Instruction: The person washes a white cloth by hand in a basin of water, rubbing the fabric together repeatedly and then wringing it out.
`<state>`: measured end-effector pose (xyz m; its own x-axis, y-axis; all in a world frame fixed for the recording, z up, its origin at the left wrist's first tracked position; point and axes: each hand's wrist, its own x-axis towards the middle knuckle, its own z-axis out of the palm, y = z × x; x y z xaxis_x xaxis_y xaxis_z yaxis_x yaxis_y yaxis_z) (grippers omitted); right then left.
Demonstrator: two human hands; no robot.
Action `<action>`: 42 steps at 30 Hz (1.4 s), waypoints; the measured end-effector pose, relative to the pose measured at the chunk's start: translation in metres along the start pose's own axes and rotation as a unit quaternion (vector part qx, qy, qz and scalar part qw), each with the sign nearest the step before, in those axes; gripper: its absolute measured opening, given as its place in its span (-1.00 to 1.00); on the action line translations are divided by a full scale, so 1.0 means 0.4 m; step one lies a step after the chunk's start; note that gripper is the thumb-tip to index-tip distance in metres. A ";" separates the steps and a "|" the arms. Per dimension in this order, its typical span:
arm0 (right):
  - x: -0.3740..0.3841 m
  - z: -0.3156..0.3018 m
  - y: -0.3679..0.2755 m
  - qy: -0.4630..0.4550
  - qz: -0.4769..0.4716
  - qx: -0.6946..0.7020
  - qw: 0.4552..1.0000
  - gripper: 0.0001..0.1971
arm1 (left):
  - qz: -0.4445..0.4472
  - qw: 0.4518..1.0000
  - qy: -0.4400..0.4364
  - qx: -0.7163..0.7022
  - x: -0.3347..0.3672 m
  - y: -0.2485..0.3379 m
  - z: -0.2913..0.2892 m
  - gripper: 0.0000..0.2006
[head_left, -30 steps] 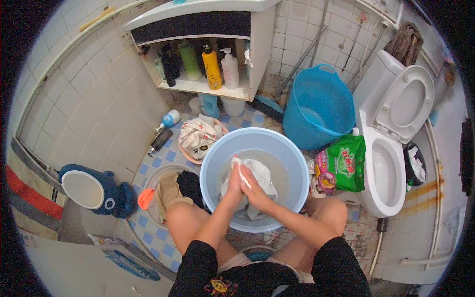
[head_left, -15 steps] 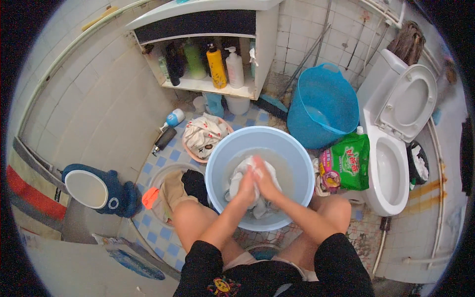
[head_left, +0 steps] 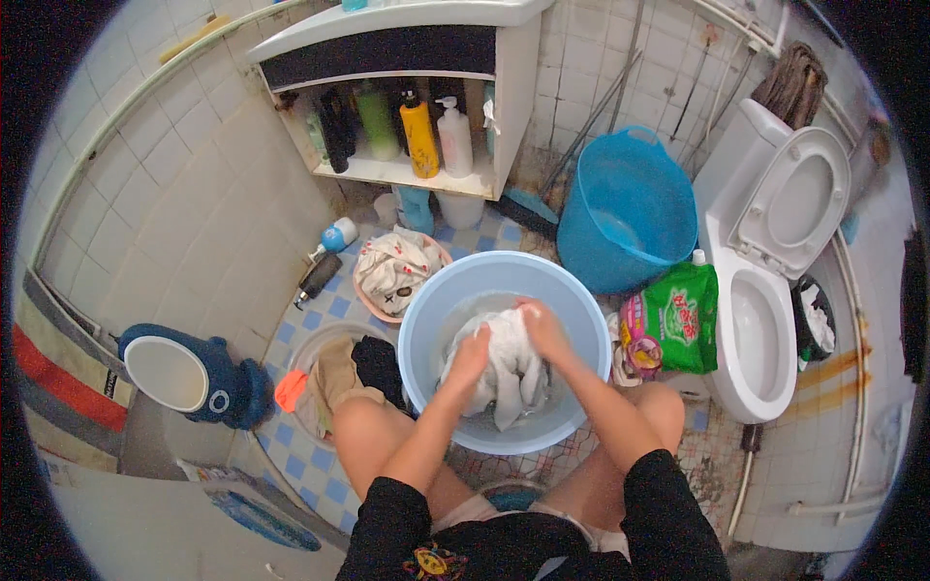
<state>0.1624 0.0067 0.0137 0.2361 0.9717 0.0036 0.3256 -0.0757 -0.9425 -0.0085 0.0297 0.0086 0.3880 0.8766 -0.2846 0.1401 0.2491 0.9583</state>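
Note:
A light blue basin (head_left: pixel 579 315) of cloudy water stands on the floor between my knees. Wet white cloth (head_left: pixel 511 366) hangs bunched over the water, its lower folds dipping in; what kind of garment it is cannot be made out. My left hand (head_left: pixel 471 358) is closed on the cloth's left side, and my right hand (head_left: pixel 544 331) grips its upper right edge. The two hands are apart, with the cloth spread between them. Some of the fingertips are hidden in the folds.
Left of the basin are a pink tub of white clothes (head_left: pixel 397 266) and a tub with beige clothing (head_left: pixel 341 373). A tall blue bucket (head_left: pixel 625 218), a green detergent pouch (head_left: pixel 683 315) and a toilet (head_left: pixel 759 334) stand to the right. A shelf cabinet (head_left: pixel 518 87) holds bottles behind.
My hands, pressed together over the cloth before, have moved apart, the right one going up and right. The white cloth has been opened out and lifted somewhat between them.

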 end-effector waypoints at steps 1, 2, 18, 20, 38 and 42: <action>0.019 -0.031 -0.001 0.017 0.055 -0.022 0.998 -0.59 | 0.002 0.999 0.031 -0.025 0.013 0.005 -0.018 -0.53; 0.026 -0.043 -0.001 0.017 0.057 -0.022 0.998 -0.59 | -0.001 0.999 0.030 -0.025 0.008 0.030 -0.027 -0.53; -0.010 -0.074 -0.040 0.029 0.007 -0.193 0.981 -0.57 | 0.164 0.978 0.117 0.055 0.024 0.067 -0.095 -0.57; -0.009 -0.093 -0.100 0.052 -0.029 -0.140 0.988 -0.60 | 0.157 0.965 0.176 0.111 0.007 0.089 -0.101 -0.60; -0.008 -0.200 -0.194 0.042 -0.112 0.159 0.980 -0.64 | 0.285 0.849 0.162 0.414 -0.062 0.049 0.032 -0.75; -0.052 -0.205 -0.217 -0.012 -0.235 -0.246 0.940 -0.33 | 0.241 0.911 0.053 0.331 -0.062 0.045 -0.049 -0.76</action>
<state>0.2043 -0.0254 0.1227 -0.0587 0.9285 0.3667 0.7743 0.2742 -0.5704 -0.0336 0.0205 0.0334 0.4646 0.8622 0.2019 0.5097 -0.4469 0.7352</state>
